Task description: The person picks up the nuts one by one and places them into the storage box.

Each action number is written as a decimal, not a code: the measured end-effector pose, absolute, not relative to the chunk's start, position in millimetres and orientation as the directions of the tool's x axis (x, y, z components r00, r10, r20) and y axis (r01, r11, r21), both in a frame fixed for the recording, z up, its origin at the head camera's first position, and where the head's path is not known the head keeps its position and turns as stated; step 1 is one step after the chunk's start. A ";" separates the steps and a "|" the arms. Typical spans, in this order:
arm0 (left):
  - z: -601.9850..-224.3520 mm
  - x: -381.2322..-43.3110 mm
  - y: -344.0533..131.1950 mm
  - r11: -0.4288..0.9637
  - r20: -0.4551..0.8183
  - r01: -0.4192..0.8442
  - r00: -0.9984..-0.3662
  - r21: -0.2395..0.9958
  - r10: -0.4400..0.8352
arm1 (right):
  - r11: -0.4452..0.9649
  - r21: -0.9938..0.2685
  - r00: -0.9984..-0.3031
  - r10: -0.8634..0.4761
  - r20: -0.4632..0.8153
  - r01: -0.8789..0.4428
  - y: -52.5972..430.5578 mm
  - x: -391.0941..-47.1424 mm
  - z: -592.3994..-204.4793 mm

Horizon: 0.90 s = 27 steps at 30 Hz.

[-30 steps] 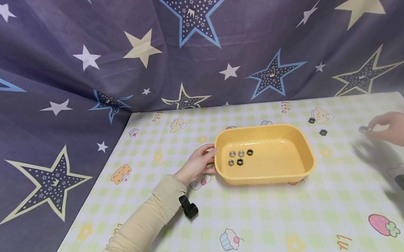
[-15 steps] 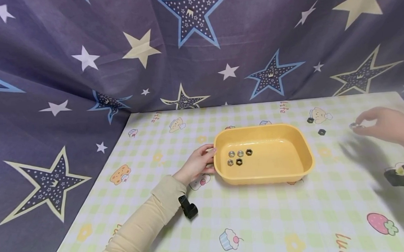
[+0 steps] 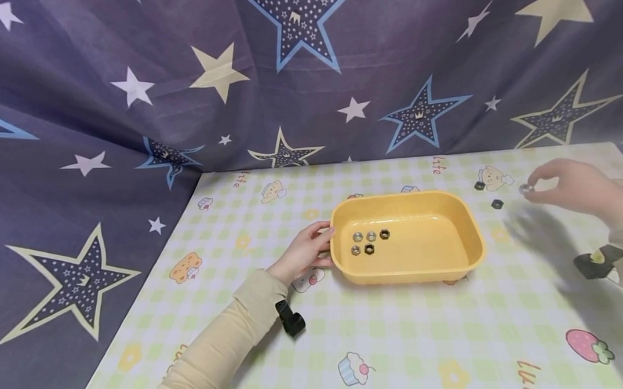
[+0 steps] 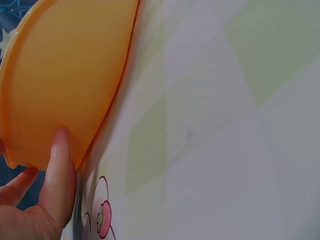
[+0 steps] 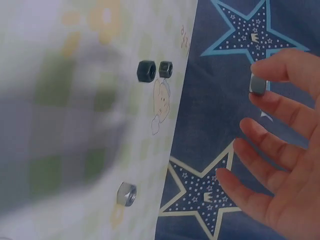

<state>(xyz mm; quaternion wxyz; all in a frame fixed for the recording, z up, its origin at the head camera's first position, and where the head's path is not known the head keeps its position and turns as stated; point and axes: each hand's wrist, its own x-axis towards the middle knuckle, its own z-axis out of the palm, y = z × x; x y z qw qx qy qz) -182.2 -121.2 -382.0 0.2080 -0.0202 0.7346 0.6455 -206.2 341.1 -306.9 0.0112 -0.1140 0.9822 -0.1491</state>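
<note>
While the left hand (image 3: pixel 303 251) steadies the left end of a yellow tray (image 3: pixel 423 239), its grip grasping the rim and the outer wall, the right hand (image 3: pixel 577 186) is out to the right with its grip pinching a silver nut (image 3: pixel 526 189) between thumb and forefinger. That nut is held off the counter (image 3: pixel 411 335), right of the tray and well apart from it, and the right wrist view shows the other three fingers spread loosely below the pinch. The tray sits flat near the middle of the counter, with five nuts on the left part of its floor: a far row of two silver nuts (image 3: pixel 364 237) and a black one (image 3: pixel 384 234) at its right end, and a near row with a silver nut (image 3: pixel 356 250) left of a black nut (image 3: pixel 369 249). Beyond the tray's far right corner, two black nuts (image 3: pixel 497 204) lie near each other beside a printed puppy, and the right wrist view shows another silver nut (image 5: pixel 126 194) lying on the checked cloth (image 5: pixel 30 150). A dark curtain (image 3: pixel 318 101) with stars hangs at the far side.
</note>
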 end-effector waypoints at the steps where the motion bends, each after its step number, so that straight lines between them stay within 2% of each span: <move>1: -382.4 -182.7 -121.4 0.164 -0.333 -0.299 -0.912 0.940 0.242 | 0.928 -0.297 -0.973 -0.231 0.014 -0.225 339.2 -207.7 -306.0; 9: -377.4 -180.9 -120.6 0.158 -0.337 -0.305 -0.909 0.939 0.247 | 0.909 -0.317 -0.962 -0.264 0.069 -0.272 318.2 -217.1 -297.5; 27: -378.5 -182.5 -118.8 0.162 -0.353 -0.322 -0.908 0.933 0.226 | 0.871 -0.362 -0.943 -0.316 0.106 -0.332 272.0 -226.5 -284.3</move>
